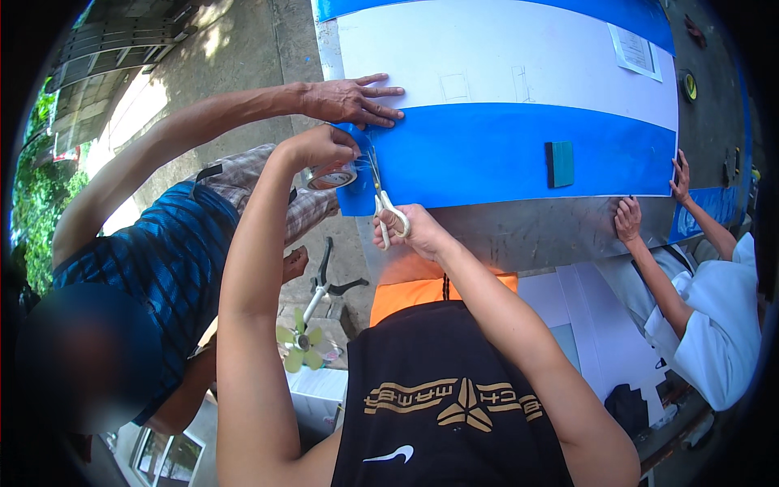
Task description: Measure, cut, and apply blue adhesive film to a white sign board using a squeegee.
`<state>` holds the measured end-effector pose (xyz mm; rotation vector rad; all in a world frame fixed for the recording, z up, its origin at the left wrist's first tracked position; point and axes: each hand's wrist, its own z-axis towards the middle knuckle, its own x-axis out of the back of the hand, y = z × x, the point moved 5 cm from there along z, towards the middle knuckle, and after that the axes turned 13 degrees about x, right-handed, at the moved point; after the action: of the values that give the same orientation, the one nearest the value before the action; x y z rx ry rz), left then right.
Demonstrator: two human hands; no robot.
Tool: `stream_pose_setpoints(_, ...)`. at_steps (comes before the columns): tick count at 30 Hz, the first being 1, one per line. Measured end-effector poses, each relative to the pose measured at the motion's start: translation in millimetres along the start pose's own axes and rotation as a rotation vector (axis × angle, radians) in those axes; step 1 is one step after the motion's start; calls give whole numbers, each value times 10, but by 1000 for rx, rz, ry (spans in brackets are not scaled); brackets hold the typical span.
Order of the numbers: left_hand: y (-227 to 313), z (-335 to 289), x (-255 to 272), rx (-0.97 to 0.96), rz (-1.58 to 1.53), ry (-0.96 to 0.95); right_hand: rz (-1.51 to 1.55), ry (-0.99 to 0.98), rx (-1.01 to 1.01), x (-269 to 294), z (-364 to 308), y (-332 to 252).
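Note:
My left hand [320,148] is closed at the left edge of a blue sheet [471,154], gripping a roll of clear tape [331,177] that shows below the fingers. A shiny clear strip runs between roll and sheet. In my right hand [423,233] is a pair of scissors [382,201] with cream handles. Their blades point away from me and lie at that strip, close to my left fingers. The blue sheet lies along the near side of a white board [503,57] that has faint pencil outlines on it.
A teal block [560,164] rests on the blue sheet. At left, a co-worker's hand [353,101] lies flat on the board. Another person's hands [629,219] hold the right near edge. A tape roll [689,85] sits far right; a green-bladed fan [302,341] stands low left.

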<state>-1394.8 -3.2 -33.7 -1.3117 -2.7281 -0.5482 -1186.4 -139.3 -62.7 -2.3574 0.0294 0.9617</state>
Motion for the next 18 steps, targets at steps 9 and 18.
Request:
stream_pose_setpoints(9,-44,35,13,-16,-1,-2,5,27,97,-31,48,117)
stream_pose_setpoints(18,-49,8,28,-24,-9,2,-74,-121,-8,35,-8,110)
